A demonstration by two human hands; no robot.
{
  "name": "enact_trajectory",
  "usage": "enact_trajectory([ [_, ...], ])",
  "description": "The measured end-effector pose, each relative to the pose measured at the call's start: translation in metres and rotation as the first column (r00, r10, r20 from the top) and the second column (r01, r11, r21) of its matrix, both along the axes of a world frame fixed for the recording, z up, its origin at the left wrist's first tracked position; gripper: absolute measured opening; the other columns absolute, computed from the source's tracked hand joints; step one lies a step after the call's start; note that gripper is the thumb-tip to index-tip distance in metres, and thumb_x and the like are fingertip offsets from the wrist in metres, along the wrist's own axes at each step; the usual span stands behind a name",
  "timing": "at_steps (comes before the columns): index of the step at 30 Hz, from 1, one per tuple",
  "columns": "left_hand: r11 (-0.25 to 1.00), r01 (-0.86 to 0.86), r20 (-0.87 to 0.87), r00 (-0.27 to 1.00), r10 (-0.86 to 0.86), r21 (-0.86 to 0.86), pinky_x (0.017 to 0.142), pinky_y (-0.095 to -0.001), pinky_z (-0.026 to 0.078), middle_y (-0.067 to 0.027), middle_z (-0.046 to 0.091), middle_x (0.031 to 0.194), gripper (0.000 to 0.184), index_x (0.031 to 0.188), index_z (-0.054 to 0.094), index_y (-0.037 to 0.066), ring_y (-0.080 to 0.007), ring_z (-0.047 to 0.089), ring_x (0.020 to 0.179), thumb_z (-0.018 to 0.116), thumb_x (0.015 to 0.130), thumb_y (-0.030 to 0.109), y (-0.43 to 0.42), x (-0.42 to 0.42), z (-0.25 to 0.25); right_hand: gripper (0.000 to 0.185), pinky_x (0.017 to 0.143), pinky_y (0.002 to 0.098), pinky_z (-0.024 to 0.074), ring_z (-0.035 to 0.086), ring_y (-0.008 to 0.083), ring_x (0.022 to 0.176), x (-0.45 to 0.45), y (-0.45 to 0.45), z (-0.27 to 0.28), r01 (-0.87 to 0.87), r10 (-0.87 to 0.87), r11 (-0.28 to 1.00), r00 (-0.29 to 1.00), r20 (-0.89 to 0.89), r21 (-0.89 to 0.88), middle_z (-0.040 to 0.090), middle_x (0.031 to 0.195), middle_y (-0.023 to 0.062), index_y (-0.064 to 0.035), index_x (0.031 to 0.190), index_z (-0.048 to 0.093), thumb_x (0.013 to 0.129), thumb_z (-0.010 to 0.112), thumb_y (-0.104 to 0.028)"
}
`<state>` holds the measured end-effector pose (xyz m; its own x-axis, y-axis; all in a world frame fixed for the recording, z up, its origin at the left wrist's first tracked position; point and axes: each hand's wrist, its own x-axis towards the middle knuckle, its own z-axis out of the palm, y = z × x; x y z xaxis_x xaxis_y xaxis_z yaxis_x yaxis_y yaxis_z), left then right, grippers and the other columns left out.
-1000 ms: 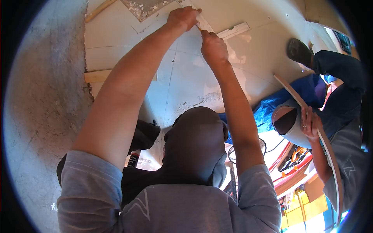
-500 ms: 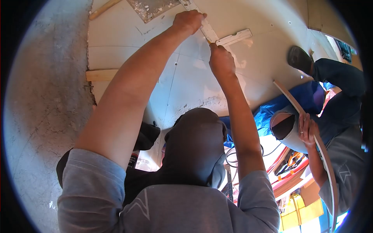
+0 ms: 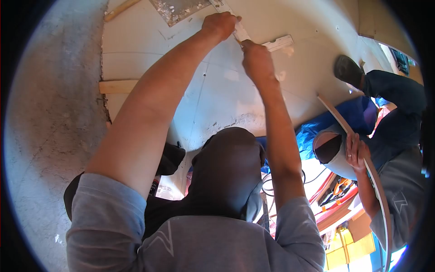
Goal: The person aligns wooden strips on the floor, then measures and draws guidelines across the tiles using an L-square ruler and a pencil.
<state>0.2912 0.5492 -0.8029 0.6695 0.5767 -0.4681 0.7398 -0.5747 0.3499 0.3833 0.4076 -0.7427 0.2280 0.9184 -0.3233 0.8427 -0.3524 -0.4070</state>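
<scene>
A pale L-shaped square (image 3: 281, 42) with a small vial in its short arm lies on the light panel (image 3: 308, 59) at the top. My left hand (image 3: 221, 25) has its fingers curled over the long arm, which passes underneath. Just below and to the right, my right hand (image 3: 258, 62) pinches a thin yellowish pencil, mostly hidden by the fingers, its tip against the edge of the square. Fine lines and small dark dots mark the panel.
Rough grey concrete (image 3: 54, 113) runs down the left. A wooden strip (image 3: 118, 86) lies at the panel's edge. On the right, a co-worker (image 3: 401, 181) holds a long curved strip (image 3: 378, 186). Dark rounded fabric (image 3: 231, 167) fills the lower middle. Cables and yellow boxes (image 3: 346, 249) are lower right.
Over the last second, the square and both hands have shifted slightly down and right in view. Since the middle frame, my right hand has moved slightly up and left along the square.
</scene>
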Motion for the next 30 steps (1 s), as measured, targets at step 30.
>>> enact_trajectory([
  [30, 0.967, 0.042, 0.099, 0.993, -0.068, 0.25, 0.097, -0.0432, 0.046, -0.0173, 0.05, 0.129, 0.049, 0.14, 0.047, 0.025, -0.0354, 0.051, 0.118, 0.049, 0.092, 0.013, -0.034, -0.02, -0.01, 0.066, 0.095, 0.0397, 0.0475, 0.055, 0.0346, 0.108, 0.09, -0.115, -0.007, -0.085, 0.084, 0.996, 0.986, 0.142, 0.004, 0.051, 0.135, 0.0103, -0.0077, 0.127, 0.055, 0.07, 0.082, -0.028],
])
